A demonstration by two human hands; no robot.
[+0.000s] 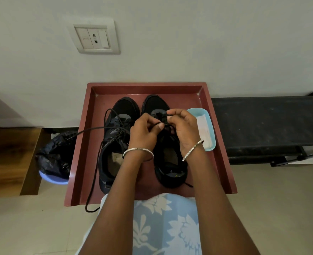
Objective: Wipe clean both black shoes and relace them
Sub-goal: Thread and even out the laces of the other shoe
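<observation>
**Pale wall, red tray (pixel 144 86): lacing under way on one shoe**

Plain painted wall behind, a wall socket (pixel 96 38) up top, and all the action sits on that smooth, raised-rim tray. Both grips are bunched together over the shoe under the grips (pixel 155 104). The left grip (pixel 144 132) and the right grip (pixel 184 129) each have fingertips curled tight, pinching the thin black cord lace (pixel 164 124) between them. Relacing here looks only part-way, I'd say, up near the toe-end eyelets.

Just outside the left grip, the other shoe (pixel 121 111) looks far from finished. Its loose lace (pixel 96 166) straggles off the tray's near edge towards the floor. Both uppers are matte black mesh with grey panels and no obvious grime. So the wiping may be done, though that's hard to confirm.

Beyond the right grip sits a glossy pale-blue dish (pixel 211 126) holding a folded white cloth (pixel 203 130).
</observation>
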